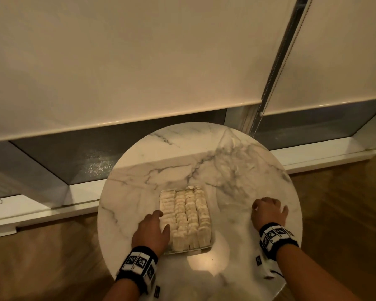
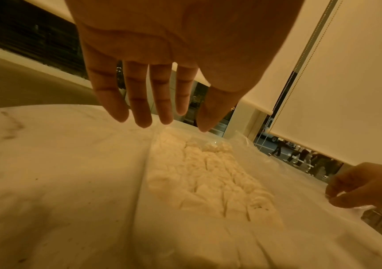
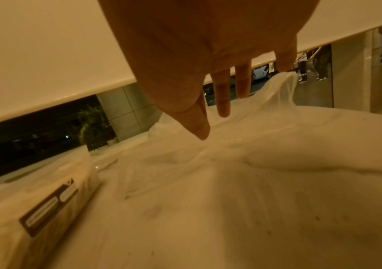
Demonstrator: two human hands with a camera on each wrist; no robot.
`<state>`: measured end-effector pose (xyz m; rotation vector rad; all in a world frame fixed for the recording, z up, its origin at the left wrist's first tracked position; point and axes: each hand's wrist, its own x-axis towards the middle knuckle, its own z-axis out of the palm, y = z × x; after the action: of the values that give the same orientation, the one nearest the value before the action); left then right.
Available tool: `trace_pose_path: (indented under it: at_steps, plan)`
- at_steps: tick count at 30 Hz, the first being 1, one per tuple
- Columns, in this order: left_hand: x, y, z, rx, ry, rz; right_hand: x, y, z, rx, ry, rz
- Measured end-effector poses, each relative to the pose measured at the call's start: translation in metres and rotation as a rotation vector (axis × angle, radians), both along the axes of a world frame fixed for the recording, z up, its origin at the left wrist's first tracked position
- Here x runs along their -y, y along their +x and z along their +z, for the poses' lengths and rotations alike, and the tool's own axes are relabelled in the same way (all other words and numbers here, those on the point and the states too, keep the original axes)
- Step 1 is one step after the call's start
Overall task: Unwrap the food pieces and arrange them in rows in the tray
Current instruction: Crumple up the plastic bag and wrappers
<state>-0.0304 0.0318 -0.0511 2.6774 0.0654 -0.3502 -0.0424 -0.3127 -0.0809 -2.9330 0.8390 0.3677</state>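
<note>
While left hand (image 1: 151, 232) hovers by the tray (image 1: 188, 250), fingers straight, right hand (image 3: 210, 60) pinches plastic wrap (image 3: 279, 87).

A living space, likely a home or hotel room: a round marble worktop (image 1: 226, 153) on wood flooring (image 1: 343, 203) beside street-level windows (image 1: 308, 124) with cream roller blinds (image 1: 139, 61).

Tray (image 1: 188, 251) of pale food pieces (image 1: 186, 216) in four rows on marble table (image 1: 182, 161); left hand (image 1: 151, 232) at tray's left edge, right hand (image 1: 268, 213) apart, knuckles bent.
</note>
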Motion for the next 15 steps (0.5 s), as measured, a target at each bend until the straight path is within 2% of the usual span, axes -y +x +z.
trace_pose_path:
  at_steps: [4,6,11,15]
  plan:
    - [0.026,-0.013,0.014,0.067,-0.017,-0.016,0.012,0.001,0.015,0.182,0.085,0.081]
    - [0.046,-0.018,0.02,0.085,-0.045,-0.065,0.02,0.0,0.029,0.3,0.208,0.134]
    - [0.109,-0.024,0.048,0.077,-0.115,-0.187,0.037,-0.015,0.078,0.581,0.681,0.276]
    - [0.171,-0.025,0.082,0.074,-0.194,-0.14,0.044,-0.031,0.125,0.665,1.03,0.296]
